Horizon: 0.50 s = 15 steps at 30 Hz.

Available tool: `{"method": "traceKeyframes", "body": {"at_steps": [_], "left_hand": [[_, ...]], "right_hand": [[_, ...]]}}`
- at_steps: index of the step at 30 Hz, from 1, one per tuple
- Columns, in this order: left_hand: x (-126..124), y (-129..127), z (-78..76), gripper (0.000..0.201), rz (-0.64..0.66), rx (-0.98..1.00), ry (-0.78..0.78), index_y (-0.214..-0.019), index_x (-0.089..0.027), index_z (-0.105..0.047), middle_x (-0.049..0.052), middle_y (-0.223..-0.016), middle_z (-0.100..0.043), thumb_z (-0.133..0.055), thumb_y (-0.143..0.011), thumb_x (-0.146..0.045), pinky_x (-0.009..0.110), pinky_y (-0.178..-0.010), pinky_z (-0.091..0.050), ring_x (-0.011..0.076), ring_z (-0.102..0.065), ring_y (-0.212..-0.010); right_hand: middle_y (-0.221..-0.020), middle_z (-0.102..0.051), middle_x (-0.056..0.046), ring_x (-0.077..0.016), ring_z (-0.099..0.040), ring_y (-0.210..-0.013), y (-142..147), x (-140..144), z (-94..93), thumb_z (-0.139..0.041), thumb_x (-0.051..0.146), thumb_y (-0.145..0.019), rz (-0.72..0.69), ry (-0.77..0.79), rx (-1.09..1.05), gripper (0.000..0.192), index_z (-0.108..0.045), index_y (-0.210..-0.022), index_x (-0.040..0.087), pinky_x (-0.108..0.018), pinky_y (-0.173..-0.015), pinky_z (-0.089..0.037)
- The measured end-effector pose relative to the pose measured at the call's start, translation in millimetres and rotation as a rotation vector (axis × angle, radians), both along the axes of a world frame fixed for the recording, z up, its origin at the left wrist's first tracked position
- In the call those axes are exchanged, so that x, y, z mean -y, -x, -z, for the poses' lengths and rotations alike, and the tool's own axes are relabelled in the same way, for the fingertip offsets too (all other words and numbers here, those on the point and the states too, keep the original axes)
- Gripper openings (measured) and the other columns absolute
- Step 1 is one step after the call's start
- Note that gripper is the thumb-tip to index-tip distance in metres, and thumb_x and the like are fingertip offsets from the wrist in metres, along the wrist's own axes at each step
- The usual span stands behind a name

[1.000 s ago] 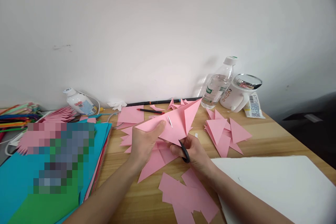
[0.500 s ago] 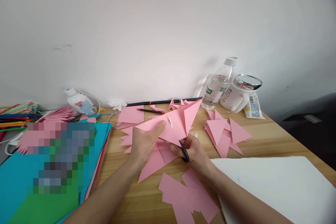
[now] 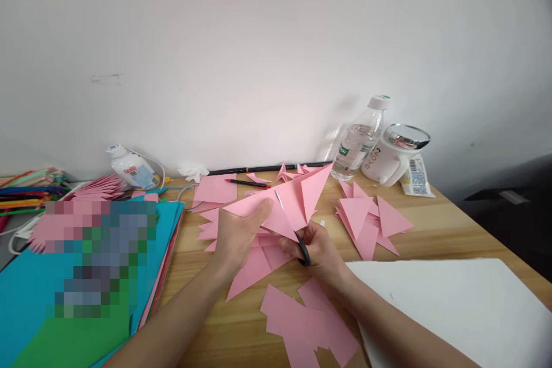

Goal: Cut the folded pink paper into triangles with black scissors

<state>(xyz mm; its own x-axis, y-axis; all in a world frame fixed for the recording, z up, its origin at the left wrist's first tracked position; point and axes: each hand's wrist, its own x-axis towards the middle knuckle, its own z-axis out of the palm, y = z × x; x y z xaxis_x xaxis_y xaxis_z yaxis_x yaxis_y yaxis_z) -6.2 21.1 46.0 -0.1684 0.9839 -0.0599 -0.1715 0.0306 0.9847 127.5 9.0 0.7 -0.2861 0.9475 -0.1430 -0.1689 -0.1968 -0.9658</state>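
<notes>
Pink folded paper (image 3: 288, 201) is shown held up above the wooden table (image 3: 431, 236), near the middle of the view, with its long axis running from lower left to upper right and its sharp tip pointing toward the water bottle (image 3: 360, 138). The left hand (image 3: 237, 236) is seen clamped on the paper's lower left portion, thumb on top and fingers beneath. The right hand (image 3: 317, 253) is closed around the black handles of the scissors (image 3: 297, 236), which lie just below and to the right of the paper's lower edge. A blade is seen as a thin bright line crossing the sheet from that edge upward, roughly across the long axis, just right of the left thumb. The paper thus lies up and away from the right hand, while the left hand is the nearer support, touching the sheet beside the cut line.

Loose pink triangles (image 3: 366, 215) are spread to the right, apart from the hands, and pink offcuts (image 3: 306, 322) lie below the wrists. A white mug (image 3: 390, 161) stands beside the bottle. A white sheet (image 3: 452, 305) covers the near right corner, coloured sheets (image 3: 26, 299) the left, and a pencil (image 3: 245, 183) rests behind the paper.
</notes>
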Motion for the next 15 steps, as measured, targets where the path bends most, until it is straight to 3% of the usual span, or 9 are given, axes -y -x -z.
{"method": "traceKeyframes", "body": {"at_steps": [10, 15], "left_hand": [[-1.1, 1.7, 4.8, 0.012, 0.021, -0.032, -0.038, -0.064, -0.013, -0.063, 0.001, -0.062, -0.064, -0.066, -0.064, -0.025, 0.022, -0.051, -0.041, 0.0127, -0.054, -0.057], [1.1, 0.3, 3.2, 0.008, 0.066, -0.033, -0.012, -0.066, -0.012, -0.064, 0.003, -0.061, -0.063, -0.065, -0.066, -0.02, 0.022, -0.048, -0.041, 0.0128, -0.054, -0.054]], "right_hand": [[-0.052, -0.055, 0.002, -0.0125, -0.048, -0.049, -0.9, 0.5, -2.5, -0.077, 0.04, -0.052, -0.021, 0.008, -0.038, 0.036, -0.052, -0.067, 0.018, -0.025, -0.049, -0.039], [-0.068, -0.064, -0.002, -0.0171, -0.057, -0.062, 0.5, 0.5, -5.2, -0.075, 0.036, -0.055, -0.031, -0.016, -0.095, 0.038, -0.055, -0.082, 0.017, -0.025, -0.054, -0.04]]}}
